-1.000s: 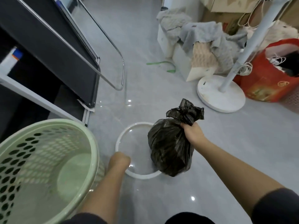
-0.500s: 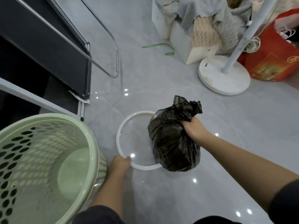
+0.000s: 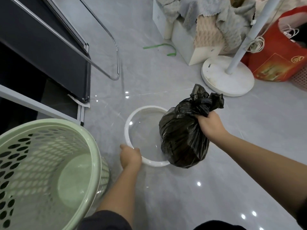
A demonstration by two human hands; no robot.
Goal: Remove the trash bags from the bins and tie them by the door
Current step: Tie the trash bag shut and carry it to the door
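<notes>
L hand now curled onto near edge of white round plastic ring on floor (1 s ago just a fist by it), R hand still fists neck of black plastic trash bag over ring's right side, clear of pale-green perforated plastic bin → carry+tie by door left, imo.

A glossy grey tiled floor reflected small ceiling lights. A black panelled unit stood at the left, with a bent chrome rail beside it. A loose green strap lay on the tiles near white boxes that were draped with grey and beige cloths. Just beside the boxes sat a round white stand base, its pale pole rising at a slant with a coiled cord hung on it. A red bag stood behind the base, and a pink mesh basket touched the bag at the right edge.
</notes>
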